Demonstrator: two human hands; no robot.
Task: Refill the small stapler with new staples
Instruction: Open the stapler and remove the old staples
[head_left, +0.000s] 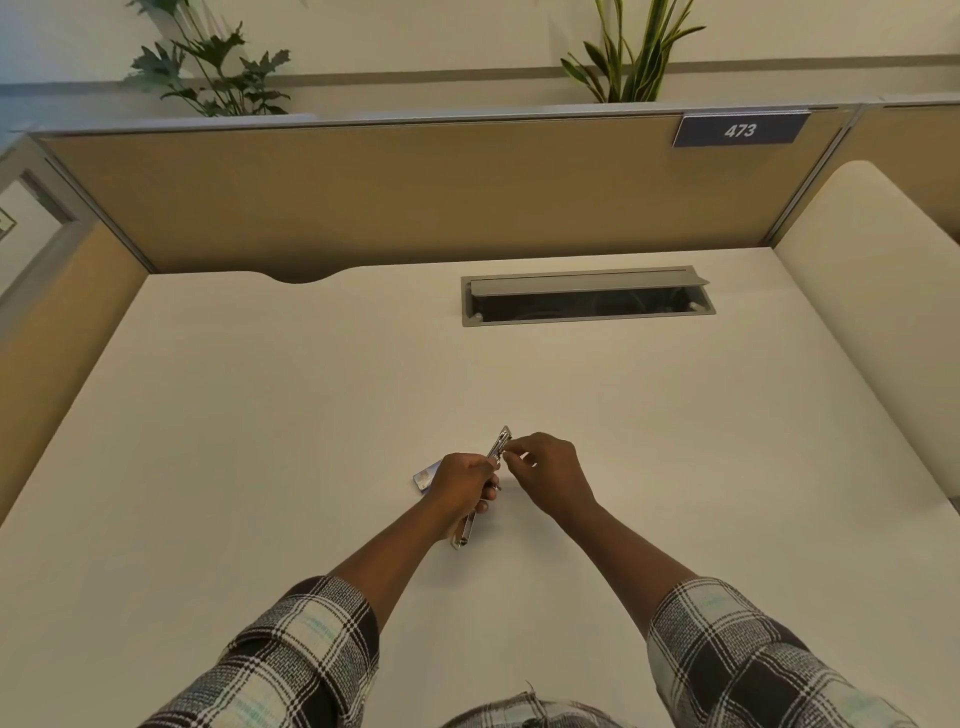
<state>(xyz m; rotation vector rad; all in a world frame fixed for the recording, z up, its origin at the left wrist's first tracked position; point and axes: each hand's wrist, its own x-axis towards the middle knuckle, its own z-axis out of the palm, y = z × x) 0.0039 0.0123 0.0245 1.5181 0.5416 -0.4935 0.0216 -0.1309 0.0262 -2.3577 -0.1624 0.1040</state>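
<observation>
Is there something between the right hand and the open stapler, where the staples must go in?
Nothing visible blocks it. The left hand grips the stapler at its middle, and the right hand has its fingertips already at the far, opened end. The small box lies on the desk behind the left hand, out of the way.

Surface: matte cream-white desk top (260, 441), beige partition panels around it. Grey rectangular metal cable hatch (587, 296) recessed at back, lid ajar. Small blue-white staple box (423, 477) lies flat near centre.
</observation>
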